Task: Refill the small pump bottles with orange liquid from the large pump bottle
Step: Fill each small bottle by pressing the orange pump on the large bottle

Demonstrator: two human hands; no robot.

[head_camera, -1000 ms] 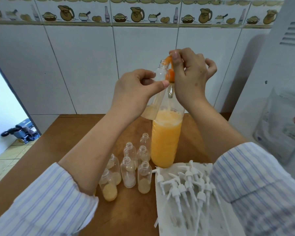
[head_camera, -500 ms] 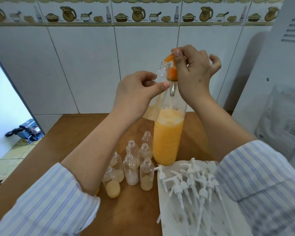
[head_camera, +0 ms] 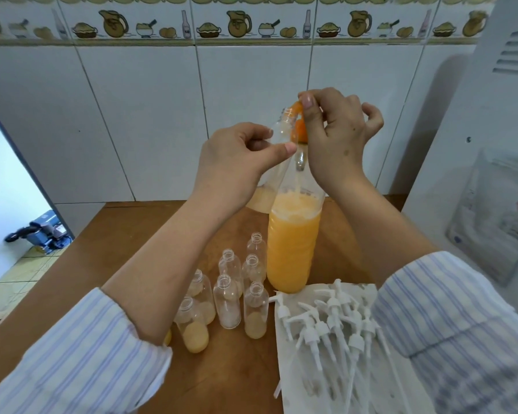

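Note:
A large clear bottle point(head_camera: 292, 243), over half full of orange liquid, stands upright on the wooden table point(head_camera: 126, 234). My right hand point(head_camera: 332, 138) pinches its orange pump head point(head_camera: 299, 121) at the top. My left hand point(head_camera: 237, 162) grips a small clear bottle point(head_camera: 277, 135), held tilted with its open mouth up under the pump's nozzle; a little pale liquid lies in its low end. Several small open bottles point(head_camera: 226, 300), some holding a bit of pale orange liquid, stand grouped in front of the large bottle.
Several white pump tops point(head_camera: 329, 321) lie on a white sheet point(head_camera: 293, 380) at the right front. A tiled wall runs close behind the table. A white cabinet with a plastic pouch point(head_camera: 497, 216) stands at the right. The table's left edge drops to a tiled floor.
Both hands hold as before with the small bottle at the nozzle. Only the view has shifted slightly.

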